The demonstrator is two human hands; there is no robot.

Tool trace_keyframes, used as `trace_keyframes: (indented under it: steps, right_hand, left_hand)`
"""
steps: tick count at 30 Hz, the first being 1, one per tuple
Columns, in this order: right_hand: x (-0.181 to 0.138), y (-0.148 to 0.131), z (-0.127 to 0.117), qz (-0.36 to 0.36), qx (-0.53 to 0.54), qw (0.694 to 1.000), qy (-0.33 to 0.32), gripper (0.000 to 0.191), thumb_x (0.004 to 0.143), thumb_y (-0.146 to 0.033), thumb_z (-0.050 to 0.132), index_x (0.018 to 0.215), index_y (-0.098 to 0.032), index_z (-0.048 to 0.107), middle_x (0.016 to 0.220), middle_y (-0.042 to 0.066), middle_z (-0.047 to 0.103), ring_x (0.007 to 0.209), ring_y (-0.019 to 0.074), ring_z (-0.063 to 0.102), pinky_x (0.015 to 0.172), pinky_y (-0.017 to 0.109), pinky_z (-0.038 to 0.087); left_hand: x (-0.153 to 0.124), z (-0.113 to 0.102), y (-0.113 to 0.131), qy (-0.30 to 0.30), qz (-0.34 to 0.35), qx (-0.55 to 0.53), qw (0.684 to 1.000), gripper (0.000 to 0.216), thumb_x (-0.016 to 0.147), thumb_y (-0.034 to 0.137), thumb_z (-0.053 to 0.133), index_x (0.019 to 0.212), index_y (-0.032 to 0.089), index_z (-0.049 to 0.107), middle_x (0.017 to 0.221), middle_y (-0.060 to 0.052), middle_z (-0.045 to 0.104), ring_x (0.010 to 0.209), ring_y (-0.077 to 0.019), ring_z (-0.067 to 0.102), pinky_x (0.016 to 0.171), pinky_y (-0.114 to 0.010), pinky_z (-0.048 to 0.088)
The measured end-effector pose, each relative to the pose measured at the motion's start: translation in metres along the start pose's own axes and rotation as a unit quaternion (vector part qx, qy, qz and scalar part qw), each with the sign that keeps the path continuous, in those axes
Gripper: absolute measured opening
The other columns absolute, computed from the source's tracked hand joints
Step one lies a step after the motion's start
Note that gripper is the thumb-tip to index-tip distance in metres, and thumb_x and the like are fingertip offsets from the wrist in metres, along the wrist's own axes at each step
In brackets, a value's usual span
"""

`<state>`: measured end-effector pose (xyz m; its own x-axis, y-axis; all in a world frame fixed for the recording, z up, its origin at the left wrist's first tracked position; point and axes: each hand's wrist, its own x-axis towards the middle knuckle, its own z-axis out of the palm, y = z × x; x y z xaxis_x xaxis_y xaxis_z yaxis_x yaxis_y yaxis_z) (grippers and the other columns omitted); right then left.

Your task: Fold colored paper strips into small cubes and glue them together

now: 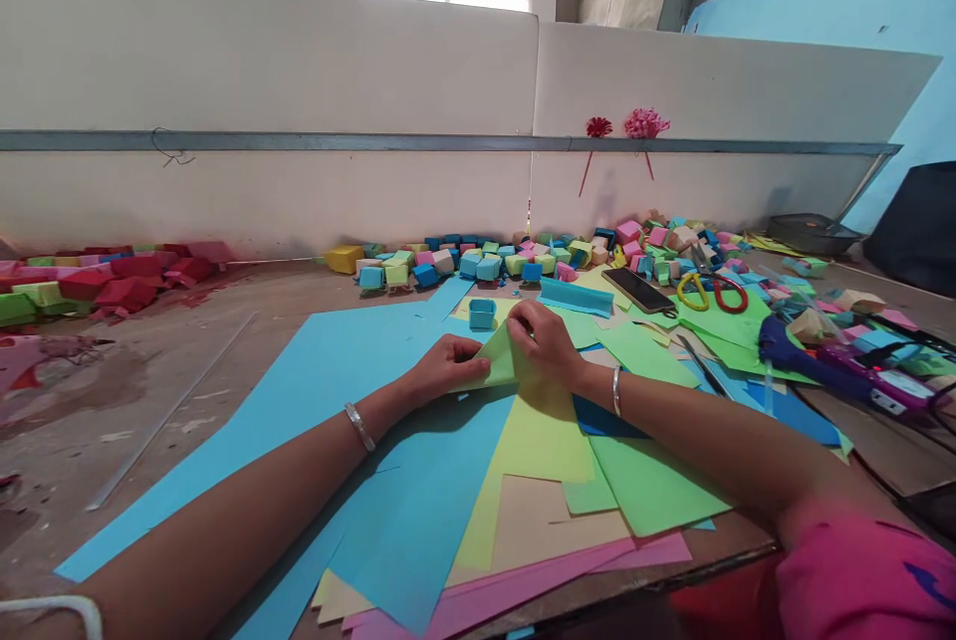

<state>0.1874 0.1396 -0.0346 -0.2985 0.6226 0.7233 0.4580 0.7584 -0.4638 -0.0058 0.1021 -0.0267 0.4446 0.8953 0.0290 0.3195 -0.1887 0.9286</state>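
Both hands are closed on one small piece of green paper [496,357] near the middle of the table. My left hand [446,367] pinches its lower left side between thumb and fingers. At its upper right edge, my right hand [545,341] grips with curled fingers, which hide part of the paper. A small blue paper box [482,313] stands just beyond the hands. Beneath them lie large blue sheets [418,501] and a yellow-green sheet [549,436]. A folded blue paper strip [575,298] rests a little past my right hand.
Many small coloured paper boxes [489,267] line the wall, with red ones [134,277] at left. On the right lie a phone [638,291], scissors [709,294], a knife [704,366] and a blue-and-purple glue gun [843,371]. A clear stick [175,406] lies left; green sheets [649,486] lie right.
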Motion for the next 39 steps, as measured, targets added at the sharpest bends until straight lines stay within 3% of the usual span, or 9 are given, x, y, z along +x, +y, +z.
trace_keyframes:
  steps: [4, 10, 13, 20, 28, 32, 35, 39]
  right_hand:
    - [0.005, 0.012, -0.002, 0.004, -0.024, 1.0, 0.018, 0.015, 0.089, -0.022, 0.042, 0.076, -0.022, 0.049, 0.077, 0.005, 0.057, 0.075, 0.02, 0.052, 0.069, 0.032, 0.041]
    - [0.008, 0.028, -0.004, 0.029, -0.053, 0.997, 0.042, 0.015, 0.093, -0.026, 0.04, 0.082, -0.022, 0.049, 0.077, 0.005, 0.057, 0.073, 0.0203, 0.052, 0.067, 0.031, 0.038]
    - [0.009, 0.031, -0.003, 0.038, -0.063, 0.996, 0.055, 0.015, 0.093, -0.025, 0.038, 0.083, -0.022, 0.048, 0.077, 0.004, 0.056, 0.072, 0.0199, 0.051, 0.065, 0.03, 0.037]
    - [0.008, 0.028, -0.005, 0.045, -0.101, 0.993, 0.048, 0.017, 0.096, -0.025, 0.033, 0.091, -0.021, 0.049, 0.088, 0.007, 0.06, 0.081, 0.0199, 0.055, 0.07, 0.029, 0.039]
    - [0.012, 0.025, -0.009, 0.088, -0.18, 0.979, -0.038, 0.019, 0.098, -0.024, 0.034, 0.097, -0.019, 0.052, 0.097, 0.008, 0.063, 0.09, 0.0213, 0.057, 0.067, 0.028, 0.036]
    - [0.011, 0.024, -0.005, 0.115, -0.214, 0.964, -0.108, 0.017, 0.096, -0.023, 0.038, 0.096, -0.019, 0.054, 0.093, 0.008, 0.066, 0.081, 0.021, 0.058, 0.061, 0.028, 0.032]
    - [0.008, 0.027, -0.001, 0.129, -0.229, 0.95, -0.17, 0.012, 0.092, -0.023, 0.046, 0.093, -0.019, 0.057, 0.091, 0.009, 0.067, 0.079, 0.0212, 0.059, 0.059, 0.028, 0.03]
    - [0.006, 0.031, 0.002, 0.13, -0.23, 0.937, -0.229, 0.014, 0.09, -0.023, 0.047, 0.095, -0.019, 0.06, 0.096, 0.01, 0.068, 0.082, 0.0216, 0.059, 0.059, 0.028, 0.031]
  left_hand:
    - [0.002, 0.0, 0.002, 0.015, -0.006, 0.026, 1.0, 0.041, 0.074, 0.052, 0.063, 0.067, 0.012, 0.07, 0.058, -0.006, 0.064, 0.048, -0.0135, 0.051, 0.045, -0.025, 0.036]
    - [0.006, 0.005, 0.001, 0.162, 0.029, 0.11, 0.98, 0.04, 0.077, 0.047, 0.06, 0.051, 0.017, 0.059, 0.045, 0.003, 0.052, 0.048, -0.0096, 0.04, 0.049, -0.023, 0.029]
    - [0.007, 0.006, 0.001, 0.199, 0.033, 0.126, 0.971, 0.04, 0.077, 0.046, 0.06, 0.05, 0.017, 0.058, 0.044, 0.003, 0.051, 0.049, -0.0099, 0.04, 0.051, -0.023, 0.029]
    - [0.007, 0.008, 0.004, 0.175, -0.011, 0.077, 0.982, 0.038, 0.075, 0.052, 0.06, 0.066, 0.016, 0.066, 0.044, 0.003, 0.053, 0.041, -0.0087, 0.038, 0.045, -0.022, 0.03]
    - [0.004, 0.014, 0.012, 0.143, -0.048, 0.047, 0.987, 0.033, 0.081, 0.048, 0.048, 0.094, 0.017, 0.055, 0.044, 0.006, 0.051, 0.036, -0.0093, 0.035, 0.039, -0.021, 0.028]
    - [0.003, 0.016, 0.015, 0.151, -0.057, 0.112, 0.981, 0.024, 0.08, 0.035, 0.046, 0.097, 0.019, 0.051, 0.039, 0.009, 0.046, 0.035, -0.0119, 0.037, 0.041, -0.022, 0.03]
    - [0.002, 0.02, 0.016, 0.153, -0.055, 0.197, 0.967, 0.019, 0.078, 0.028, 0.048, 0.092, 0.021, 0.057, 0.038, 0.008, 0.047, 0.039, -0.0138, 0.045, 0.048, -0.024, 0.034]
    - [0.0, 0.023, 0.016, 0.135, -0.049, 0.328, 0.934, 0.019, 0.078, 0.026, 0.05, 0.083, 0.024, 0.069, 0.053, 0.001, 0.061, 0.054, -0.018, 0.055, 0.054, -0.027, 0.032]
